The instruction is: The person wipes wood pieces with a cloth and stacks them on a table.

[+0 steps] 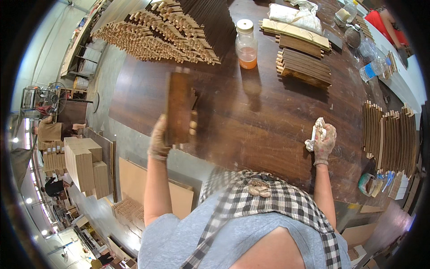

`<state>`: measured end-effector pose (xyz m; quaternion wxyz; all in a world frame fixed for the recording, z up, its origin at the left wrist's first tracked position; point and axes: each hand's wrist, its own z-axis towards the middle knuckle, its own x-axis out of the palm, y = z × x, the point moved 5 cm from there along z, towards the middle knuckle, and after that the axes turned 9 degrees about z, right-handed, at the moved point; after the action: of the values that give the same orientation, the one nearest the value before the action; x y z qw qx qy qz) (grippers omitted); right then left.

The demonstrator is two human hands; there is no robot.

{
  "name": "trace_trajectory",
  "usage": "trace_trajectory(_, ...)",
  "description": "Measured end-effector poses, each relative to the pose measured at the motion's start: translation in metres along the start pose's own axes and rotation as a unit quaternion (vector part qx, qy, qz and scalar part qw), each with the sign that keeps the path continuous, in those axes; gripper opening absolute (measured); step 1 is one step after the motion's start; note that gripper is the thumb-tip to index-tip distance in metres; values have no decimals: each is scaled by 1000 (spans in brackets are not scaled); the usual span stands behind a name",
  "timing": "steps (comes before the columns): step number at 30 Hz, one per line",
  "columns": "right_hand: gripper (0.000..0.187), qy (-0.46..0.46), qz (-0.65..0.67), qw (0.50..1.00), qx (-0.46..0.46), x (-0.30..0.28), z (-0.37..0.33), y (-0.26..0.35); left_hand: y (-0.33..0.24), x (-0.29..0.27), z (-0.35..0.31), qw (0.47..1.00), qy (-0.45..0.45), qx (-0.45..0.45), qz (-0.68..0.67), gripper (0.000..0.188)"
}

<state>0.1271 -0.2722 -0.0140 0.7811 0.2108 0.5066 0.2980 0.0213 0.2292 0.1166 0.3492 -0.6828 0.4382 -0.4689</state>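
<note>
In my gloved left hand point(158, 140) is a brown wooden slat point(180, 105), held upright over the left part of the table, with light dowel pegs at its ends. Motion blurs it a little, and my fingers wrap round its lower part. Farther right, my gloved right hand point(325, 142) is closed on a crumpled white cloth point(315, 133) above the brown tabletop point(268, 125). Beyond the hands stands a clear bottle point(247, 45) with a white lid and some orange liquid at its bottom.
A large stack of pegged slats point(156, 33) fills the far left. Smaller slat piles lie at the far right point(304, 67) and right edge point(389, 136). A plastic water bottle point(375, 69) lies near a person in red point(387, 27). Cardboard stacks point(85, 163) stand left.
</note>
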Motion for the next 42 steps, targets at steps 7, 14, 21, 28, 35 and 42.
trace_trajectory(7,25,-19,9,1000,9,7,-1,-6,94,10,17,975,36,-188,114,50)
trace_trajectory(14,25,-11,0,1000,9,2,1,3,87,14,23,806,-114,62,578,53)
trace_trajectory(21,18,-23,11,1000,3,1,1,7,51,-5,15,542,-266,277,747,70)
trace_trajectory(28,18,-10,0,1000,-13,1,5,12,14,-131,46,891,-229,-30,391,104)
trace_trajectory(35,20,-21,2,1000,-9,-4,4,9,21,-45,84,597,-147,-75,785,108)
trace_trajectory(42,22,-27,22,999,2,3,2,9,24,-33,85,439,61,45,895,105)
